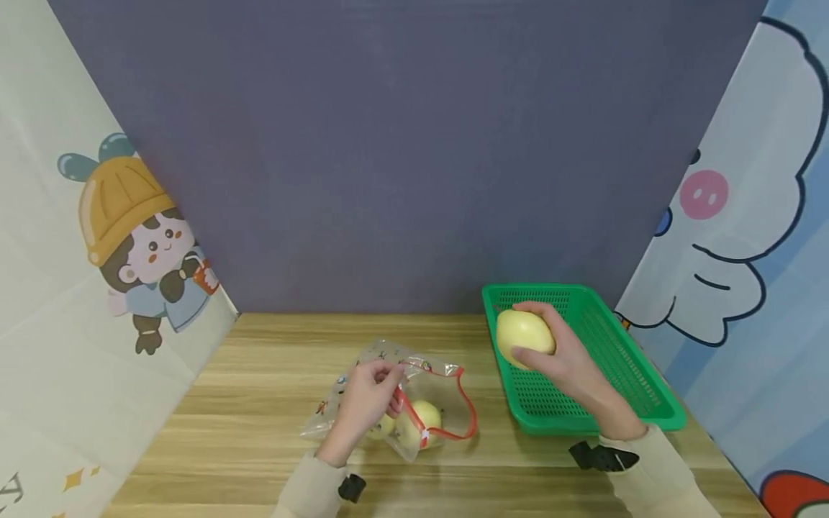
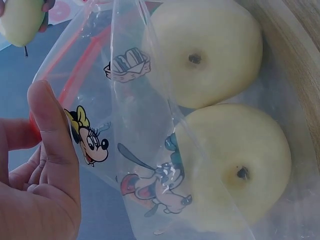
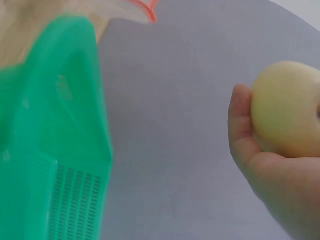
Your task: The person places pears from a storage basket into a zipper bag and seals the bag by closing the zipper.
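Observation:
My right hand (image 1: 570, 360) grips a pale yellow pear (image 1: 523, 337) above the left part of the green basket (image 1: 527, 421). A thin stem shows on this pear (image 2: 21, 22) in the left wrist view. My left hand (image 1: 368, 399) pinches the red-edged mouth of a clear plastic zip bag (image 1: 330, 406) between thumb and fingers. The bag's mouth gapes toward the right. Inside it lie two more pears (image 2: 232, 167), side by side, seen through film printed with cartoon figures. A white slider (image 1: 424, 434) sits on the red zip.
The basket has slotted walls and stands at the right of the wood-grain table (image 1: 259, 403). A dark grey panel (image 1: 401, 158) rises behind the table. Cartoon-printed sheets (image 1: 52, 237) flank both sides.

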`<state>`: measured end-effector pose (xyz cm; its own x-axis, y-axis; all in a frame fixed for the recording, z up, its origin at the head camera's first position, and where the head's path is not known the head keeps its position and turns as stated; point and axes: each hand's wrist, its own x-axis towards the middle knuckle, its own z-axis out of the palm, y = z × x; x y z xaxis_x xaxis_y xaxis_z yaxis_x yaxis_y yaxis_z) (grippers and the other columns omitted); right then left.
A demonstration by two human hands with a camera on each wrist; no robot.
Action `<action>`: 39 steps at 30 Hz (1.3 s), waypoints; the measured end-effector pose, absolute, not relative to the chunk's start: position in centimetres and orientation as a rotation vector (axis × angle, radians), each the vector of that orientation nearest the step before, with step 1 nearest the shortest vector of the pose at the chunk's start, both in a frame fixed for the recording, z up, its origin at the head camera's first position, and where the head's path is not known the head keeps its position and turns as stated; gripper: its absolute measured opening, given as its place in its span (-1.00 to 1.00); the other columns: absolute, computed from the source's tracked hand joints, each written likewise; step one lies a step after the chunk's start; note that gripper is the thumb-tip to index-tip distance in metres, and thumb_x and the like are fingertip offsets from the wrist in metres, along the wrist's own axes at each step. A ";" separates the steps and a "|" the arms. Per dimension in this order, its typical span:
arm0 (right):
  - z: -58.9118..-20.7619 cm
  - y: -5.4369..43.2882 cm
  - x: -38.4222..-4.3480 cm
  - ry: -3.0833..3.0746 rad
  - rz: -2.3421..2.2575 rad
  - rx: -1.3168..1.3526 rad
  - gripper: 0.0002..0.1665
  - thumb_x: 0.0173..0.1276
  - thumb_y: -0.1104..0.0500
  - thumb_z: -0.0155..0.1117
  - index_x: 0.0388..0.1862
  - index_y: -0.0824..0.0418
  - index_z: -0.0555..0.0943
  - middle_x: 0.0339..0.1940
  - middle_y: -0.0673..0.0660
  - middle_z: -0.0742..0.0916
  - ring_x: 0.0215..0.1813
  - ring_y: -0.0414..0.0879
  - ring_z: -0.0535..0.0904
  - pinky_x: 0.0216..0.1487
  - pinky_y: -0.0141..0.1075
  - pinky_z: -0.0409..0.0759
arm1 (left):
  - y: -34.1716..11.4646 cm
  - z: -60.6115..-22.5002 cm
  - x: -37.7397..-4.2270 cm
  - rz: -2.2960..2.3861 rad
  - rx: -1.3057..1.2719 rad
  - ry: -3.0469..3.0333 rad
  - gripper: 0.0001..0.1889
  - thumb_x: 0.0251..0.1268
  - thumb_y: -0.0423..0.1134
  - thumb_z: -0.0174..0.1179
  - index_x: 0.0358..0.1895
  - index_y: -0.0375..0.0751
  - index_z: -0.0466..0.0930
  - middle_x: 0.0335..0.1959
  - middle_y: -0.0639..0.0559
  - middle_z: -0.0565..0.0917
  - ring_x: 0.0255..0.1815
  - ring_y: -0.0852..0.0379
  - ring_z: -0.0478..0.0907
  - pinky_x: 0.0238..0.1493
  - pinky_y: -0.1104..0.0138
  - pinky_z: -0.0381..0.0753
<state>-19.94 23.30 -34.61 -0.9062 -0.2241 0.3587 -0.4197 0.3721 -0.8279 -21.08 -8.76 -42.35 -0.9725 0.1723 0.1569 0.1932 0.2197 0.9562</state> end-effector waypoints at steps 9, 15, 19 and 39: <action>-37.2 21.8 -19.1 -2.386 1.660 0.670 -0.32 0.33 0.23 0.33 0.41 0.11 0.36 0.28 0.27 0.46 -0.02 0.18 0.54 -0.29 -0.12 0.71 | -8.7 -42.1 -20.7 -1.932 -0.355 -2.430 -0.69 0.55 -0.12 0.17 -0.29 -0.31 0.68 -0.66 -0.10 0.62 -0.68 0.04 0.60 -0.63 0.23 0.71; -38.9 21.0 -18.7 -2.374 1.733 0.734 -0.31 0.30 0.25 0.34 0.40 0.13 0.36 0.26 0.30 0.46 -0.05 0.14 0.56 -0.30 -0.13 0.72 | -8.7 -42.3 -20.8 -1.936 -0.338 -2.420 -0.70 0.55 -0.13 0.17 -0.28 -0.31 0.69 -0.65 -0.11 0.62 -0.68 0.01 0.60 -0.65 0.22 0.71; -40.1 20.5 -18.5 -2.367 1.770 0.766 -0.30 0.29 0.26 0.33 0.39 0.15 0.35 0.24 0.32 0.47 -0.06 0.11 0.57 -0.30 -0.14 0.71 | -8.7 -42.3 -20.8 -1.945 -0.345 -2.409 -0.70 0.55 -0.14 0.17 -0.28 -0.31 0.69 -0.66 -0.10 0.62 -0.68 0.02 0.59 -0.65 0.22 0.71; -44.4 16.3 -17.7 -2.564 1.783 0.780 -0.29 0.29 0.14 0.44 0.37 0.10 0.36 0.17 0.32 0.52 -0.08 0.04 0.57 -0.20 -0.22 0.67 | -8.7 -42.4 -20.9 -1.949 -0.343 -2.395 -0.72 0.55 -0.16 0.17 -0.25 -0.31 0.69 -0.65 -0.09 0.62 -0.70 0.04 0.59 -0.66 0.20 0.71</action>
<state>-17.67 16.34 -44.44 -0.8798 -0.4282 0.2066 -0.3426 0.2699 -0.8999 -20.93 -8.67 -42.43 -0.9750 0.1489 0.1650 0.1919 0.1888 0.9631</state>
